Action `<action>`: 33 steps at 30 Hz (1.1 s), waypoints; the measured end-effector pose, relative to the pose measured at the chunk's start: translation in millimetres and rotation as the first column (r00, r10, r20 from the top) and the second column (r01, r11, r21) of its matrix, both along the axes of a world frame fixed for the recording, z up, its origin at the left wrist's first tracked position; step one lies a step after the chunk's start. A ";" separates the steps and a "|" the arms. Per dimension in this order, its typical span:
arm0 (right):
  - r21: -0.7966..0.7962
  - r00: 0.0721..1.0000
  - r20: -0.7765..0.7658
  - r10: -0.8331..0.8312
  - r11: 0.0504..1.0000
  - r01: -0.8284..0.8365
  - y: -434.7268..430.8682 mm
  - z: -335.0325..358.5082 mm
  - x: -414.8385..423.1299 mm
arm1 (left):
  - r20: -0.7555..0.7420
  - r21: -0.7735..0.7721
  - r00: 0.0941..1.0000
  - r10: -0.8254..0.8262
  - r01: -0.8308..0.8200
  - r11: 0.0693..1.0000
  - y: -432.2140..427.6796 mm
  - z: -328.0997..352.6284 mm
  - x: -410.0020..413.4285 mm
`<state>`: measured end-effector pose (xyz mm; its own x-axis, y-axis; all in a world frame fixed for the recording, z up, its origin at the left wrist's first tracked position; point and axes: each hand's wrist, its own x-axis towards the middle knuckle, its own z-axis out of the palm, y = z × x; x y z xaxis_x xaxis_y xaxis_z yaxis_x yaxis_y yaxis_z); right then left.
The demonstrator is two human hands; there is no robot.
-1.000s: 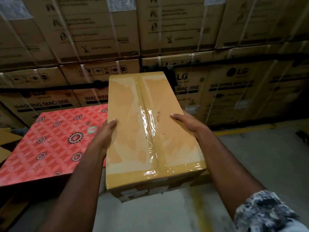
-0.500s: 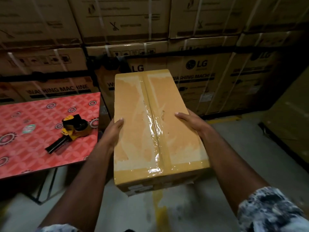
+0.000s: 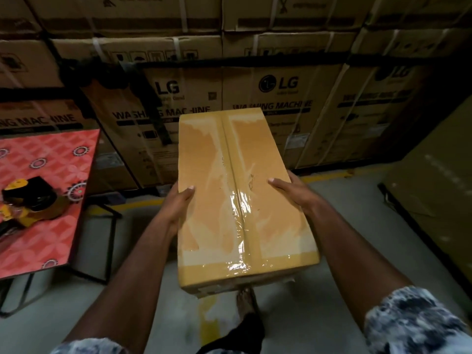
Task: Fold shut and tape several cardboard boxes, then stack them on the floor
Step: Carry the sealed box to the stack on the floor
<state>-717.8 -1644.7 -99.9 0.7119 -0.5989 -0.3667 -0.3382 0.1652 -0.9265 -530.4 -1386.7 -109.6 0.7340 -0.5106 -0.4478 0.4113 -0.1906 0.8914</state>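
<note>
A long tan cardboard box (image 3: 242, 195), sealed along its seam with glossy clear tape, is held above the grey concrete floor (image 3: 306, 315) at centre. The left hand (image 3: 178, 203) grasps its 9 o'clock side and the right hand (image 3: 291, 190) its 3 o'clock side, thumbs on top. At 9 o'clock a yellow-and-black tape dispenser (image 3: 28, 198) lies on a red patterned table (image 3: 51, 233). Printed brown cartons (image 3: 281, 98) are stacked at 12 o'clock.

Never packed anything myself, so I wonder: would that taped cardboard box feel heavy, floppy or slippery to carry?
Probably stiff: the taped box shows flat faces and straight edges, held only at its sides. Likely fairly light: the left hand and right hand carry it unsupported. The glossy tape may be slick; both hands grip beside it.
</note>
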 end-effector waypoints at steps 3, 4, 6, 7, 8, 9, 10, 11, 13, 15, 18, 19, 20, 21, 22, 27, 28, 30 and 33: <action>0.022 1.000 -0.027 0.002 1.000 -0.001 -42.4 -12.7 0.3 | -0.028 -0.007 0.999 -0.020 0.020 1.000 -43.2 -22.4 5.7; 0.036 0.999 -0.044 0.007 0.999 -0.005 -58.3 -18.0 0.1 | -0.031 0.002 0.999 -0.023 0.023 1.000 -58.5 -30.6 6.6; 0.063 0.997 -0.078 0.028 0.998 -0.023 -89.0 -29.1 -2.1 | -0.047 0.014 0.999 -0.026 0.026 1.000 -89.2 -44.1 6.1; 0.081 0.996 -0.088 0.031 0.996 -0.024 -103.3 -32.7 -3.0 | -0.059 0.022 0.998 -0.028 0.029 0.999 -105.1 -50.8 6.9; 0.092 0.995 -0.098 0.022 0.996 -0.013 -117.7 -35.9 -3.7 | -0.075 0.030 0.996 -0.039 0.042 0.999 -120.6 -58.1 8.5; 0.102 0.993 -0.115 0.016 0.995 -0.005 -131.9 -39.1 -5.6 | -0.093 0.040 0.994 -0.055 0.059 0.997 -135.4 -67.1 10.5; 0.105 0.992 -0.126 0.014 0.994 -0.001 -145.8 -44.5 -7.4 | -0.100 0.055 0.992 -0.077 0.082 0.995 -149.8 -77.5 12.1; 0.103 0.990 -0.142 0.010 0.995 0.004 -158.3 -49.9 -9.9 | -0.103 0.070 0.990 -0.092 0.099 0.993 -162.4 -87.0 12.0; 0.078 0.980 -0.200 0.003 0.997 0.012 -181.6 -63.0 -14.4 | -0.114 0.099 0.988 -0.104 0.115 0.988 -185.8 -101.6 7.4; 0.070 0.975 -0.221 0.003 0.997 0.013 -204.0 -82.7 -18.6 | -0.119 0.128 0.988 -0.093 0.108 0.986 -208.9 -114.0 2.1; 0.079 0.962 -0.272 -0.025 0.996 0.048 -230.5 -104.4 -23.4 | -0.096 0.174 0.993 -0.071 0.087 0.981 -241.7 -136.2 -4.5; 0.082 0.958 -0.286 -0.028 0.995 0.054 -239.1 -110.9 -25.1 | -0.089 0.186 0.994 -0.066 0.082 0.979 -251.4 -144.5 -7.3; 0.084 0.954 -0.298 -0.027 0.995 0.055 -248.7 -118.7 -26.6 | -0.083 0.201 0.995 -0.061 0.077 0.976 -260.8 -151.0 -11.0; 0.080 0.950 -0.311 -0.024 0.995 0.052 -259.0 -127.4 -27.8 | -0.069 0.213 0.996 -0.050 0.064 0.975 -270.3 -157.6 -14.6; 0.073 0.947 -0.321 -0.025 0.996 0.051 -270.2 -138.2 -28.8 | -0.056 0.226 0.998 -0.040 0.052 0.973 -279.5 -164.1 -17.6; 0.046 0.912 -0.409 0.005 0.999 0.016 -320.0 -198.6 -28.4 | 0.026 0.319 1.000 -0.006 -0.003 0.948 -320.3 -214.2 -28.8; 0.042 0.905 -0.425 0.013 0.999 0.006 -329.8 -211.4 -26.1 | 0.043 0.334 0.999 0.012 -0.026 0.942 -329.1 -222.6 -30.5; 0.027 0.896 -0.443 0.029 0.999 -0.019 -345.2 -232.3 -16.6 | 0.050 0.346 0.998 0.040 -0.055 0.937 -345.2 -240.7 -30.3; -0.014 0.873 -0.482 0.071 0.996 -0.089 -361.1 -269.2 -0.3 | 0.028 0.336 0.996 0.084 -0.089 0.937 -355.3 -276.2 -26.8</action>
<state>-718.1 -2005.8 -369.1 0.4994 -0.5659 -0.6560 -0.7538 0.0893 -0.6510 -557.3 -1742.0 -385.8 0.7756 -0.2657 -0.5726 0.4283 -0.4449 0.7865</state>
